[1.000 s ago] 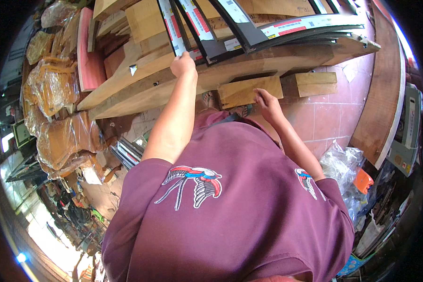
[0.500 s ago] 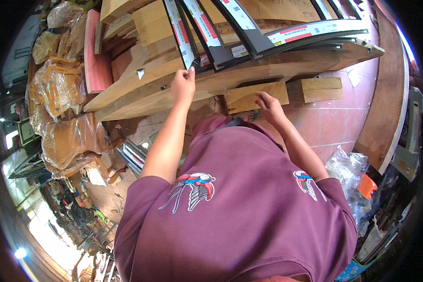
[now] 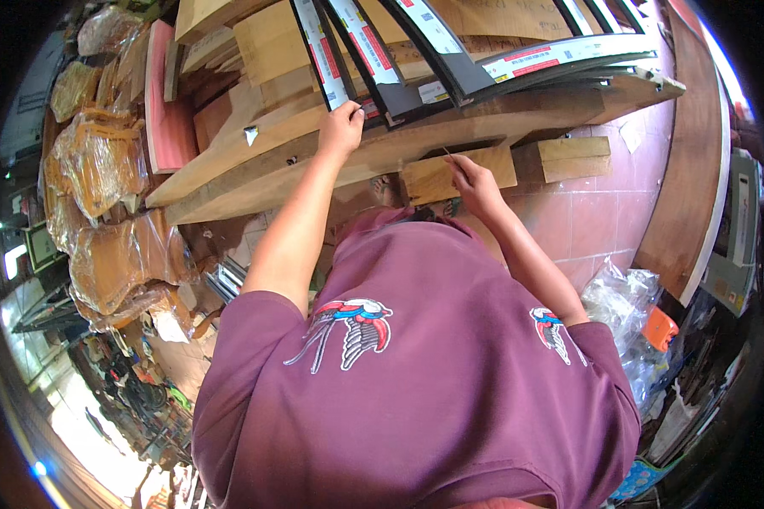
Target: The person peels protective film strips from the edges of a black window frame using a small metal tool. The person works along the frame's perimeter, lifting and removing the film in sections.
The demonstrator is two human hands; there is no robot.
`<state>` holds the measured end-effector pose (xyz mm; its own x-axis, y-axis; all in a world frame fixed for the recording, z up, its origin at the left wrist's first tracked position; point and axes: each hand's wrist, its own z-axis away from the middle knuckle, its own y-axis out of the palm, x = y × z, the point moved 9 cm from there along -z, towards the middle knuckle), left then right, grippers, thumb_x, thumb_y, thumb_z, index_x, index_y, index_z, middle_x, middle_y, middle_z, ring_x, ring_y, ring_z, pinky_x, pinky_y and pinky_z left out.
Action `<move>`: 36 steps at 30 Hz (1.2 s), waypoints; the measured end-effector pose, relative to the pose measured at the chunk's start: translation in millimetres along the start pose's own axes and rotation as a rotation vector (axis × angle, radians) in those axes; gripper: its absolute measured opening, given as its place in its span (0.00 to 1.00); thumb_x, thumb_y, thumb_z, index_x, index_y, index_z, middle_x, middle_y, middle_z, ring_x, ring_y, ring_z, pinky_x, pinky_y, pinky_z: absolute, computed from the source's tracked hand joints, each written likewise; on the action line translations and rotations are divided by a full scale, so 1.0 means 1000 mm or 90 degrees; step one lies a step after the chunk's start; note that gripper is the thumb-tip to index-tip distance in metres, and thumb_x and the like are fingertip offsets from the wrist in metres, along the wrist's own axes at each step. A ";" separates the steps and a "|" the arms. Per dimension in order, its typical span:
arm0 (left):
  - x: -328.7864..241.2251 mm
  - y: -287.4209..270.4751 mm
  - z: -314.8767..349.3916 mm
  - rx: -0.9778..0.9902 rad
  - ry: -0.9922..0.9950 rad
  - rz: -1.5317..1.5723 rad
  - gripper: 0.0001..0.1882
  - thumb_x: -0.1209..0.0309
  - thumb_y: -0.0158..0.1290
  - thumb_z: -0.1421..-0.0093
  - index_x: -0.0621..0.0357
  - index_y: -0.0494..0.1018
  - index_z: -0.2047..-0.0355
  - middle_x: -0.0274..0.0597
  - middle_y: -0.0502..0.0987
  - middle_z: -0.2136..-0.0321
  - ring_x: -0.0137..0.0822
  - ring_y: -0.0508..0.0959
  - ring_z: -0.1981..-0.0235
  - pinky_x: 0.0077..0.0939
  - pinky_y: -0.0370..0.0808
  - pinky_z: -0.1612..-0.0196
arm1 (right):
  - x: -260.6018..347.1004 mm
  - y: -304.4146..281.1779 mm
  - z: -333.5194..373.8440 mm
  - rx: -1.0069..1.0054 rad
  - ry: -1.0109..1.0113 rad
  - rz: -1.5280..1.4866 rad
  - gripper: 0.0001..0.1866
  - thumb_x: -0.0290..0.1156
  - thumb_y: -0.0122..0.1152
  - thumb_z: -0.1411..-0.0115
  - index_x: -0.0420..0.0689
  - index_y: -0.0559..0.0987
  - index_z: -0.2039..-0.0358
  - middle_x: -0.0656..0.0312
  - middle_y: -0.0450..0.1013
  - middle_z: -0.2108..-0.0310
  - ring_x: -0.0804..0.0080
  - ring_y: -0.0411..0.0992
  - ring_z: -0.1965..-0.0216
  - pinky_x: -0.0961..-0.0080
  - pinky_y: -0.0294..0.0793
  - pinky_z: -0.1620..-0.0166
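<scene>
Several dark, flat frame strips with white and red labels lie on a wooden stack in front of me. My left hand (image 3: 341, 130) is closed on the near end of the leftmost dark strip (image 3: 322, 59); its fingertips are partly hidden. Beside it lie a second labelled strip (image 3: 367, 51) and a wider one (image 3: 437, 42), which meets a long crosswise strip (image 3: 560, 55). Apart from the strips, my right hand (image 3: 477, 184) is closed around a thin, pointed object (image 3: 447, 151), too small to name, above a wooden block (image 3: 501, 166).
A long wooden beam (image 3: 272, 182) runs across under the strips. Plastic-wrapped brown wooden pieces (image 3: 102, 170) are piled at left, next to a pink board (image 3: 163, 127). At right are another block (image 3: 574, 159), a long plank (image 3: 688, 195) and clear plastic bags (image 3: 615, 297).
My left hand has moved slightly right and up onto the strip's near end. My right hand has shifted a little left and up, and the thin object in it now shows.
</scene>
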<state>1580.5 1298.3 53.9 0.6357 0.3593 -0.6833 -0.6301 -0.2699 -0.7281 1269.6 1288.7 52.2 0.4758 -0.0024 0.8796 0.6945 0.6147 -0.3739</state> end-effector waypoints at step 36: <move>0.042 0.032 -0.005 0.143 -0.149 0.599 0.07 0.69 0.62 0.35 0.56 0.81 0.70 0.23 0.78 0.73 0.17 0.69 0.71 0.16 0.65 0.65 | 0.124 0.080 -0.137 -0.009 -0.043 0.398 0.22 0.34 0.51 0.36 0.50 0.77 0.41 0.40 0.79 0.64 0.41 0.78 0.60 0.49 0.76 0.54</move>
<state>1589.4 1300.7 1.6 -0.2547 0.2601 -0.9314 -0.9175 -0.3693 0.1478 1458.0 1229.0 91.3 0.7592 0.4047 0.5098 0.3030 0.4734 -0.8271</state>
